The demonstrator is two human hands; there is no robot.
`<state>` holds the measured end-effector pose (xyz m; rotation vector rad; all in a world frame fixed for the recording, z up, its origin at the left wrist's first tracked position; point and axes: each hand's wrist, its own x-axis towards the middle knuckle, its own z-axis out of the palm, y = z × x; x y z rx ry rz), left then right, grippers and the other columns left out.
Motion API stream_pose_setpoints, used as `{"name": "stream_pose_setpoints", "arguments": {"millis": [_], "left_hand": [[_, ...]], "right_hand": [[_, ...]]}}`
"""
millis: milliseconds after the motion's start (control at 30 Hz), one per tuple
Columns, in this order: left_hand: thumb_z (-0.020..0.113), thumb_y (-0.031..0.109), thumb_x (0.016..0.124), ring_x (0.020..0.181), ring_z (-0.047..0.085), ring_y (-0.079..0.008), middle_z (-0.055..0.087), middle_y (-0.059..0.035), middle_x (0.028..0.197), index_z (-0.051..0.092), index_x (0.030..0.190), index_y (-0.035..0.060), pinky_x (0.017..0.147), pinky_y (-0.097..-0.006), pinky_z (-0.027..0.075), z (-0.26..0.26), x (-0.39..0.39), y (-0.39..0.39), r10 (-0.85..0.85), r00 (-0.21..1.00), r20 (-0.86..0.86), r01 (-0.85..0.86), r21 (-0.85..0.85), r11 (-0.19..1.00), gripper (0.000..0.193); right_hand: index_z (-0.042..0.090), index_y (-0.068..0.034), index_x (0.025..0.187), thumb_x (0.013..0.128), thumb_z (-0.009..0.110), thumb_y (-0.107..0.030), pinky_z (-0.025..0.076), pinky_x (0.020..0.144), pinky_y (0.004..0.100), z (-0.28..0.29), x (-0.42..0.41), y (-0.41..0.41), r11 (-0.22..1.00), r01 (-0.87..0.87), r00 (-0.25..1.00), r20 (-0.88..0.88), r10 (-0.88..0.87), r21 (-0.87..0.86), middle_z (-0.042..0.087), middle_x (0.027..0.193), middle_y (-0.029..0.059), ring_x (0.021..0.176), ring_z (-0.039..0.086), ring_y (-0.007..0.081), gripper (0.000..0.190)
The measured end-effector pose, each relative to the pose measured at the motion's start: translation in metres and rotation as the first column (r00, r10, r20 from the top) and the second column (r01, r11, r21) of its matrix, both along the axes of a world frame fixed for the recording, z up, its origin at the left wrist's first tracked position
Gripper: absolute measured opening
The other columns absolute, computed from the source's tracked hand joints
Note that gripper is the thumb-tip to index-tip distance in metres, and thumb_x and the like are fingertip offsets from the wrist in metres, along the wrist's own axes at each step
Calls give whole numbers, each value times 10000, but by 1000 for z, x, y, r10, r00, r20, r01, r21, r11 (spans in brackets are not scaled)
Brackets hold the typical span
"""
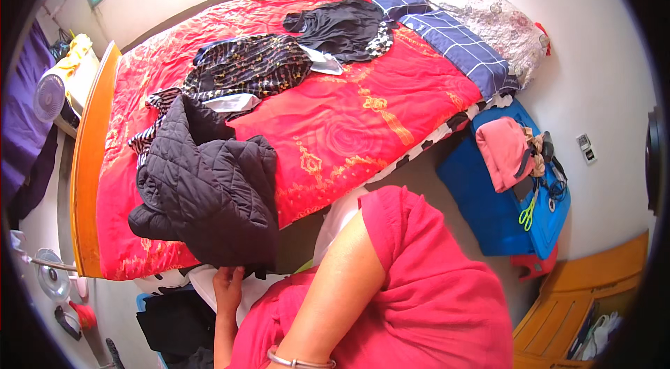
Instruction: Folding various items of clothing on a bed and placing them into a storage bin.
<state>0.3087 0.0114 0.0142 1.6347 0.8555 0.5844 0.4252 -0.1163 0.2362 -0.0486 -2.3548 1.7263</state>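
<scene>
A black quilted jacket [209,196] lies bunched over the near left part of a bed with a red, gold-patterned cover [335,133]. At its lower edge, my left hand [229,285] pinches the dark fabric between thumb and fingers. My right hand is out of view; the right arm, with a bangle at the wrist, runs off the bottom edge. Beside the jacket lie a black-and-white striped garment [152,133] and a black garment with a small gold print [251,65]. Farther back is a black garment [335,29] with a black-and-white patterned part.
Blue checked pillows [460,50] lie at the bed's right end, a wooden footboard [94,170] at its left. A container with dark clothes [178,322] stands below the jacket. Right of the bed, a blue storage box [471,196] carries a pink folded cloth [502,152] and green-handled scissors [528,212].
</scene>
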Motion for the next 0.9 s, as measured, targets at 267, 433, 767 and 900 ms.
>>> {"name": "stream_pose_setpoints", "arguments": {"millis": [267,433,767,900], "left_hand": [[562,107,811,712,533,-92,601,-37,760,574,916,-31,643,-245,427,-3,10,-2,-7,1000,-26,5,-76,997,173],[560,98,794,660,536,-98,598,-40,706,578,898,-26,607,-253,428,-1,-3,-2,42,997,-69,-41,7,999,163],[514,132,855,981,498,-160,523,-94,1090,404,1195,-29,854,-267,383,49,17,56,431,839,331,-452,-16,892,392],[487,34,768,1098,454,-249,462,-177,1181,306,1241,-64,934,-311,343,57,52,45,368,911,188,-376,6,927,516]], "right_hand": [[393,-34,1195,913,277,-424,376,861,452,22,42,8,962,-259,949,-208,237,-88,480,1127,284,1027,478,414,495],[509,97,1046,851,543,-251,438,776,392,22,121,-8,993,106,958,-275,-86,56,563,937,206,897,541,340,400],[498,-62,1099,860,506,-137,447,742,266,-80,249,27,-426,855,-486,-168,-858,-297,559,1030,75,955,543,168,251],[241,-40,1334,808,589,-185,366,911,313,-131,192,82,-93,977,-106,-59,-993,-192,325,1321,121,1212,336,208,647]]}}
